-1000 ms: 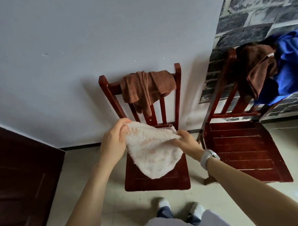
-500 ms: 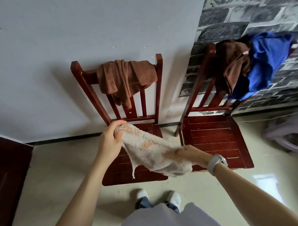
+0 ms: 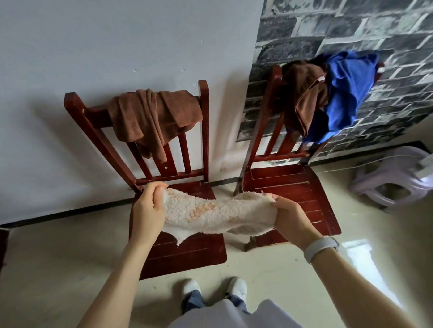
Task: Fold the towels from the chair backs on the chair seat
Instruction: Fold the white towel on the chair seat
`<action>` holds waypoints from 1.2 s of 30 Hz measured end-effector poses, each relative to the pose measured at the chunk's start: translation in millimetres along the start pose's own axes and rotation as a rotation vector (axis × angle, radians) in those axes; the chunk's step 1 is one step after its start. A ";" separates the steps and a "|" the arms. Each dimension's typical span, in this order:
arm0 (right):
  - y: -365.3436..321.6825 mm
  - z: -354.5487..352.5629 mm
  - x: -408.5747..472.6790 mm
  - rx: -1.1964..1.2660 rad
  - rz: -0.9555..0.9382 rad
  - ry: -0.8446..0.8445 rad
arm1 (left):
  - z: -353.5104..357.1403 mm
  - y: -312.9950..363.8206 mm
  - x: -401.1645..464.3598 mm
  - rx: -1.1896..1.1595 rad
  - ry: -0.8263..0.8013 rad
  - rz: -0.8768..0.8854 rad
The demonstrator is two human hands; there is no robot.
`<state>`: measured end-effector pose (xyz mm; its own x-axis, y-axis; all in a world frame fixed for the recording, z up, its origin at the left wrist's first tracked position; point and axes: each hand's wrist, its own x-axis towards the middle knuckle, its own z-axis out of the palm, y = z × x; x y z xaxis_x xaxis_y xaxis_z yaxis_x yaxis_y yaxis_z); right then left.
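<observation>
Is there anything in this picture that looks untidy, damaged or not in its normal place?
Yes. The brown towel hangs bunched over the left chair back, and another brown towel and a blue cloth are heaped on the right chair back. The white towel has orange blotches.

Cream towel (image 3: pixel 218 213) (taut) between hands

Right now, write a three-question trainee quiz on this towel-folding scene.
1. True or false: the cream towel lies flat on the left chair's seat.
2. How many towels hang on the right chair's back?
3. Multiple choice: the brown towel on the left chair's back is A) folded, B) bunched, C) held.

Key: 1 false, left hand and right hand hold it stretched in the air; 2 two, dark brown towel and blue towel; 3 B.
</observation>
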<state>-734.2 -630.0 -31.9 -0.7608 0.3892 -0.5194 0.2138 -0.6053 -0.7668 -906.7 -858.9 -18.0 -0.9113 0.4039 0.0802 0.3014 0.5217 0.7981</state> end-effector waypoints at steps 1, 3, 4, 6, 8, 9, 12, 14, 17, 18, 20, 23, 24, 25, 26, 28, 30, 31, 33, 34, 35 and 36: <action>-1.4 -2.1 1.2 0.046 0.020 -0.040 | -1.7 -1.8 2.0 -0.004 -0.026 0.013; -3.2 -7.3 3.7 0.072 0.074 -0.046 | -5.7 -6.7 4.5 -0.005 -0.107 0.030; -2.7 -8.8 4.6 0.032 0.106 -0.040 | -8.0 -8.8 4.8 -0.001 -0.154 0.020; 2.7 -9.9 6.4 -0.094 0.200 -0.025 | -12.5 -10.8 2.8 0.011 -0.232 -0.022; 12.5 -8.4 7.6 -0.287 0.218 0.060 | -17.1 -13.8 -0.4 0.060 -0.291 -0.048; 18.2 -8.5 9.2 -0.449 0.163 0.139 | -19.3 -17.4 -2.0 0.109 -0.324 -0.051; 27.9 -7.2 6.2 -0.941 -0.018 0.318 | -25.6 -37.3 -8.0 0.267 -0.452 -0.064; 33.1 -6.6 3.1 -1.108 -0.033 0.301 | -29.6 -52.7 -14.8 0.345 -0.500 -0.066; 35.1 1.2 -3.5 -1.161 0.054 0.028 | -34.7 -71.7 -24.2 0.377 -0.456 -0.060; 36.8 3.3 -4.4 -1.213 0.114 -0.046 | -36.0 -77.7 -27.2 0.377 -0.436 -0.061; 46.8 1.3 -0.7 -1.440 0.157 -0.098 | -36.5 -88.8 -33.4 0.383 -0.391 -0.048; 61.9 8.4 0.5 -1.457 -0.049 0.000 | -37.8 -95.1 -47.5 0.245 -0.301 -0.166; 64.7 13.1 0.6 -1.349 -0.123 0.066 | -39.0 -95.0 -51.9 0.191 -0.265 -0.203; 66.1 18.7 0.6 -1.196 -0.148 0.151 | -40.3 -95.1 -55.0 0.158 -0.215 -0.206; 66.0 25.8 0.5 -1.024 -0.145 0.219 | -41.5 -95.6 -56.9 0.147 -0.164 -0.184; 72.8 35.6 5.2 -0.850 -0.134 0.292 | -42.3 -99.6 -58.3 0.141 -0.130 -0.142; 86.9 40.6 15.8 -0.921 -0.143 0.336 | -41.8 -108.7 -54.0 0.131 -0.151 -0.144; 93.5 42.9 21.6 -0.975 -0.136 0.343 | -41.1 -116.3 -49.9 0.133 -0.162 -0.152; 105.0 46.5 37.1 -1.088 -0.110 0.335 | -38.4 -133.6 -38.1 0.156 -0.173 -0.187; 108.8 48.5 47.0 -1.158 -0.087 0.319 | -35.6 -144.1 -30.2 0.160 -0.174 -0.220; 112.5 50.5 58.4 -1.239 -0.062 0.305 | -32.0 -155.3 -21.0 0.159 -0.172 -0.261; 114.3 53.4 71.7 -1.300 -0.047 0.292 | -27.3 -167.9 -10.9 0.161 -0.171 -0.300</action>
<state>-797.1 -708.3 -136.6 -0.6599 0.6236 -0.4191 0.7409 0.4472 -0.5012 -954.9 -971.4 -136.6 -0.9099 0.3275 -0.2548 0.0805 0.7418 0.6658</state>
